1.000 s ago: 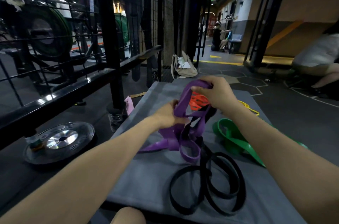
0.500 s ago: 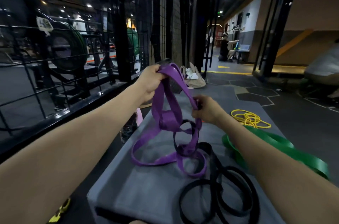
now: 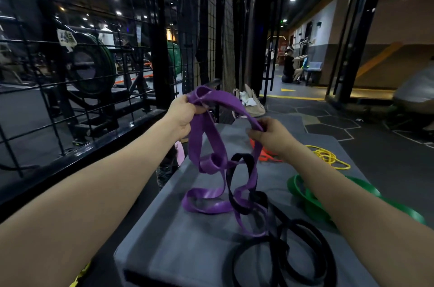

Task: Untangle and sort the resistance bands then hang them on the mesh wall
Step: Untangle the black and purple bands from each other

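So there's a grey padded bench (image 3: 187, 246) with the bands on it. Black band (image 3: 303, 261) coiled in loops at the near end, green band (image 3: 312, 202) along the right edge, orange band (image 3: 266, 154) and a thin yellow band (image 3: 328, 157) at the far end. The purple band's (image 3: 206, 195) lower loops rest mid-bench, tangled with the black one.

2 bare, sleeveless forearms (image 3: 98, 192)

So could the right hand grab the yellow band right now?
Probably not yet. The right hand is busy pinching the purple band, which is tangled with the black band. The yellow band lies uncovered on the grey platform just beyond, so once it lets go, the way looks free.
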Motion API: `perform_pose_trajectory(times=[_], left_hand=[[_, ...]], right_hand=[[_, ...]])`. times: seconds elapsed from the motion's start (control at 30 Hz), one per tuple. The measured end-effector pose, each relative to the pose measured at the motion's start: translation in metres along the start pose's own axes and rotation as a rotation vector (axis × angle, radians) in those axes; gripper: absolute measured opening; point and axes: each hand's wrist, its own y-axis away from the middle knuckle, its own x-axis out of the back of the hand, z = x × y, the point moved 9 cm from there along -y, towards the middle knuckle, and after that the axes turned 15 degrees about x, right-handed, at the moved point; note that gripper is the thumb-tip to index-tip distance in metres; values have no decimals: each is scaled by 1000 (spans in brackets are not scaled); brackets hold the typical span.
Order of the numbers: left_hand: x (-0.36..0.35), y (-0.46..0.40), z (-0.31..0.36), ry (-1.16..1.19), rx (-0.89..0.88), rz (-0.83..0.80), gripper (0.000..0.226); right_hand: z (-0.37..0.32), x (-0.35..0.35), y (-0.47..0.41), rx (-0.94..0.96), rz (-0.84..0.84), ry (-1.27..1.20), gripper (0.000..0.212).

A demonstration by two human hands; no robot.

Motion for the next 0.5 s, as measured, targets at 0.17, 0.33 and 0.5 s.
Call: perform_pose_trajectory(times=[0.17, 0.33, 0.5], left_hand=[[24, 4, -4, -923, -292, 402, 30], [27, 21, 12, -1139, -429, 759, 38], [31, -20, -24, -817, -122, 367, 28]], right_hand=[[-9, 36, -4, 21, 140, 28, 30], [-14, 34, -3, 59, 81, 276, 30], [-3, 35, 0, 16, 110, 229, 37]])
